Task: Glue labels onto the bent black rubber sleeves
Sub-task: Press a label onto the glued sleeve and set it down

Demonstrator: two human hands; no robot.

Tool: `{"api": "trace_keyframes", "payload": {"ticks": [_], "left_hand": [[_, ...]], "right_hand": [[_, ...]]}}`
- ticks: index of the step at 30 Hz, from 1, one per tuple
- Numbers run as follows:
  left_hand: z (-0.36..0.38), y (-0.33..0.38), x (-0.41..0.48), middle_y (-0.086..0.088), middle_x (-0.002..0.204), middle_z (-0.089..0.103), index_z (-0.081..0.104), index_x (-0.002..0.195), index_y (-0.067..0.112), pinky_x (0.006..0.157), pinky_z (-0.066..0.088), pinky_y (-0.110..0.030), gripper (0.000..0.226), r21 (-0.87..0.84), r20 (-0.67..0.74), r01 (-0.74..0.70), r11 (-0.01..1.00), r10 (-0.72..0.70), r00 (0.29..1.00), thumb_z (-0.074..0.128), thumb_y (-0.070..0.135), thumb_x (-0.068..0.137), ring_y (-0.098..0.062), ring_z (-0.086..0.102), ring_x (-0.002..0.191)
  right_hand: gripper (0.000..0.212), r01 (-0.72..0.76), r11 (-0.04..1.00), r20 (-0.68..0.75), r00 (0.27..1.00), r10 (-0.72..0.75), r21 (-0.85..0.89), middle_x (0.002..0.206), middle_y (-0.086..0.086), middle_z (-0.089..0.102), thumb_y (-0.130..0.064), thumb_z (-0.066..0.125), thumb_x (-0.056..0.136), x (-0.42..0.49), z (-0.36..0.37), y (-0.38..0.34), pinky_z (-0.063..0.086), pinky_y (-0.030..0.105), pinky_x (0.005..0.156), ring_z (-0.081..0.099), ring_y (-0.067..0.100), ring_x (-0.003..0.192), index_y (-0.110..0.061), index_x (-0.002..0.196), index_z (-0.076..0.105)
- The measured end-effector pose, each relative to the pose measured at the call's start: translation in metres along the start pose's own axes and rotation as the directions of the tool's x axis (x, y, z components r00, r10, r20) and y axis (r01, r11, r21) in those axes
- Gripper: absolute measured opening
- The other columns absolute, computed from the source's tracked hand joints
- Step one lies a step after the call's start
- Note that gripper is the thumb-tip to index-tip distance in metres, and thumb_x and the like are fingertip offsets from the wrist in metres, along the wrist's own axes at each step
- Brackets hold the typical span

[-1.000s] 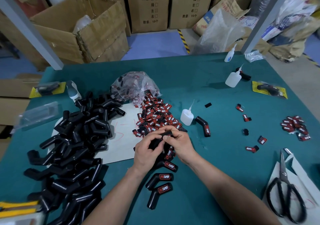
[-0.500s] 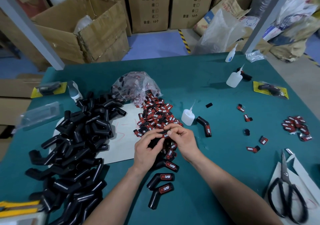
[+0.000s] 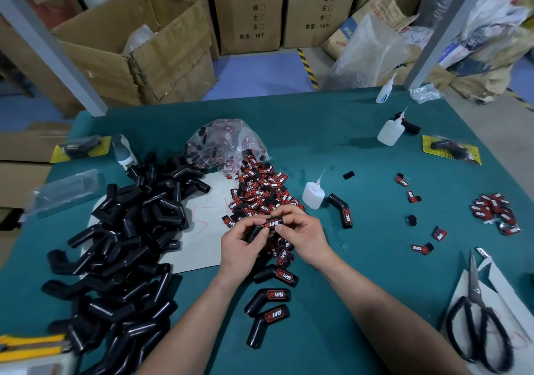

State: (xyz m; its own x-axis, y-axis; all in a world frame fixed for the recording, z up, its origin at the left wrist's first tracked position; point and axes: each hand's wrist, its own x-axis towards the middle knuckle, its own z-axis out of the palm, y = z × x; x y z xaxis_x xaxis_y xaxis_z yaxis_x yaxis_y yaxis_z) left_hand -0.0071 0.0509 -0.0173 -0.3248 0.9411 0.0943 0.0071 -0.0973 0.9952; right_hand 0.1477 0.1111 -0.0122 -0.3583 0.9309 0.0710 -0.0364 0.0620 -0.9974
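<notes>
My left hand (image 3: 241,249) and my right hand (image 3: 303,234) together hold one bent black rubber sleeve (image 3: 255,230) above the green table. A red-and-black label (image 3: 271,223) lies on the sleeve's upper end, with both thumbs pressing its edges. Beyond my hands spreads a heap of loose labels (image 3: 261,192). A big pile of bare black sleeves (image 3: 124,244) fills the left side. Three labelled sleeves (image 3: 270,296) lie just below my hands, and another (image 3: 342,211) rests at the right. A small glue bottle (image 3: 313,194) stands right of the labels.
A plastic bag of labels (image 3: 225,143) sits behind the heap. Two more glue bottles (image 3: 390,132) stand at the far right. Black scissors (image 3: 476,314) lie on white card at the right front. Scattered labels (image 3: 494,212) dot the right side. Cardboard boxes (image 3: 138,48) stand beyond the table.
My hands have lifted slightly and turned the sleeve, so the label now faces up between my thumbs; earlier the fingers covered it.
</notes>
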Motion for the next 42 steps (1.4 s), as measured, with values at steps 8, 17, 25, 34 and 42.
{"api": "trace_keyframes", "payload": {"ticks": [8,17,25,34,42], "left_hand": [[0.000,-0.001,-0.004,-0.002,0.112,0.077,0.072,0.101,0.016,0.101,0.053,-0.029,0.022,0.005,0.037,0.014,1.000,-0.014,0.999,0.068,0.001,0.087,-0.018,0.071,0.110],[-0.001,-0.002,-0.004,-0.004,0.114,0.077,0.074,0.105,0.012,0.099,0.054,-0.030,0.022,0.008,0.036,0.010,1.000,-0.010,0.999,0.058,0.004,0.092,-0.021,0.071,0.112],[0.001,0.001,-0.006,-0.002,0.116,0.077,0.072,0.108,0.021,0.104,0.052,-0.032,0.022,0.058,0.078,-0.066,0.996,0.062,0.995,0.058,0.026,0.093,-0.019,0.070,0.116],[0.002,-0.005,-0.004,0.002,0.117,0.076,0.073,0.105,0.023,0.102,0.055,-0.038,0.025,0.026,-0.003,-0.052,0.998,0.053,0.999,0.058,0.007,0.094,-0.022,0.070,0.116],[0.002,-0.001,-0.002,0.005,0.112,0.077,0.071,0.098,0.038,0.099,0.053,-0.027,0.017,0.008,-0.016,-0.098,0.995,0.098,0.995,0.073,0.026,0.086,-0.017,0.071,0.110]], "right_hand": [[0.016,0.040,0.999,0.034,0.999,-0.040,0.001,0.117,-0.001,0.068,-0.012,0.073,0.088,-0.006,0.006,-0.002,0.048,0.025,0.097,0.064,0.018,0.113,-0.026,0.092,0.081],[0.010,0.002,0.999,0.018,1.000,-0.003,0.036,0.118,-0.002,0.068,-0.019,0.075,0.085,-0.005,0.009,0.003,0.049,0.026,0.097,0.065,0.017,0.112,-0.025,0.091,0.080],[0.010,-0.044,0.996,-0.007,0.999,0.044,0.072,0.115,-0.005,0.068,-0.021,0.076,0.079,-0.005,0.010,0.005,0.051,0.025,0.090,0.065,0.013,0.107,-0.021,0.089,0.079],[0.017,-0.007,0.986,-0.041,0.999,0.014,0.167,0.121,0.005,0.070,-0.009,0.070,0.088,-0.006,0.010,-0.004,0.052,0.026,0.094,0.066,0.020,0.115,-0.022,0.078,0.076],[0.028,0.019,0.995,-0.089,0.996,-0.010,0.101,0.110,-0.005,0.071,-0.005,0.069,0.085,-0.004,0.009,-0.004,0.048,0.024,0.095,0.064,0.010,0.108,-0.029,0.071,0.073]]}}
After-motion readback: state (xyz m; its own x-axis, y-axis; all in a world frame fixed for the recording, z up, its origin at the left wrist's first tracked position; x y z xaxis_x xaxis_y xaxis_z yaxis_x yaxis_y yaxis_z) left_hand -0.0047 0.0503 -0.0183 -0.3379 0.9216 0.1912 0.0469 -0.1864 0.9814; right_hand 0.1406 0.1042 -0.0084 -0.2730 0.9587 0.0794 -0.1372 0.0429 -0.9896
